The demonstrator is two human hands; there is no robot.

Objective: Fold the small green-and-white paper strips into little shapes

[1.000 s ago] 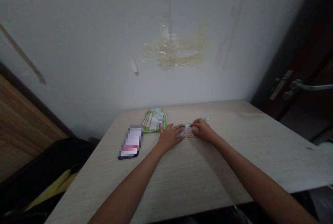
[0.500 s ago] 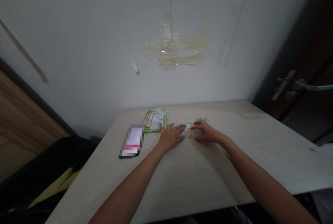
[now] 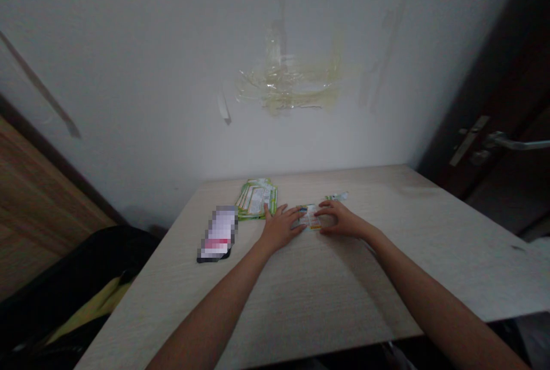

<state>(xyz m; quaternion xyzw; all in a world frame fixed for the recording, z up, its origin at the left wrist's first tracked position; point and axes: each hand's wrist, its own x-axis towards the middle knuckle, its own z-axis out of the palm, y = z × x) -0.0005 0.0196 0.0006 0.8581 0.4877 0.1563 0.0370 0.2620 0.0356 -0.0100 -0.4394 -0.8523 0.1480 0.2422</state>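
So on the far left there's a dark bag with some yellow cloth (image 3: 94, 310) in it, down beside the table (image 3: 301, 301). Then a phone (image 3: 218, 235), screen blurred out, lying near the pile of green-edged printed cards (image 3: 258, 201), which is a bit fanned, not squared up. The left hand (image 3: 281, 231) is palm down, fingers spread wide, tips on the left end of a small printed card (image 3: 311, 220) flat on the table; its outermost finger reaches the pile's edge, can't tell if it's touching. The right hand (image 3: 344, 221) is at the card's other end, fingers curled, a clear gap to the thumb, so I'd say nothing's pinched. Just past it sits a small printed strip (image 3: 337, 196). As for progress, I'd call the pile side mostly sorted, while the card between the hands and that strip both lie off the pile.
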